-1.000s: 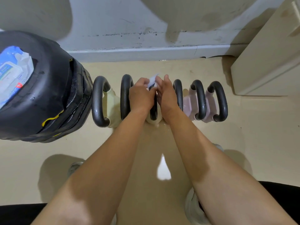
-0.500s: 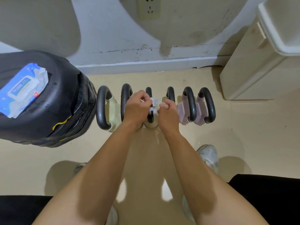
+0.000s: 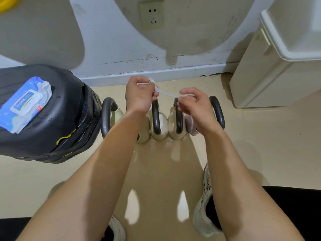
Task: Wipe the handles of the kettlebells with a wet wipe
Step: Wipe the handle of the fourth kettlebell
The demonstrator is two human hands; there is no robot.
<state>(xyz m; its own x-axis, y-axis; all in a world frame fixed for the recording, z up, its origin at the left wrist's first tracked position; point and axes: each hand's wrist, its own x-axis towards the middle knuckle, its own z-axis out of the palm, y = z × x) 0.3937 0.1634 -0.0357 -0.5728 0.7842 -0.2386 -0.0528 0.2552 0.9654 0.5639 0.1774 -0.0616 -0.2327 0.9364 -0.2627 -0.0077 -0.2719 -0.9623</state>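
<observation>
Row of kettlebells (image 3: 159,129): stands upright on the floor close to the skirting board, packed side by side. Shows rounded pale cream bodies in the middle and a pink kettlebell (image 3: 190,125) towards the right. Carries dark grey handles, thick smooth loops arching over each body and seen nearly edge-on: leftmost handle (image 3: 107,117), two middle handles (image 3: 156,117) (image 3: 178,119), rightmost handle (image 3: 217,112). Partly hidden behind the forearms.

White wet wipe (image 3: 166,94): stretches as a thin, twisted strip just above the tops of the middle handles. Bunched at one end in the pinch of the left hand (image 3: 139,96), caught at the other between the fingertips of the right hand (image 3: 196,105). Contact with the handles not clear.
</observation>
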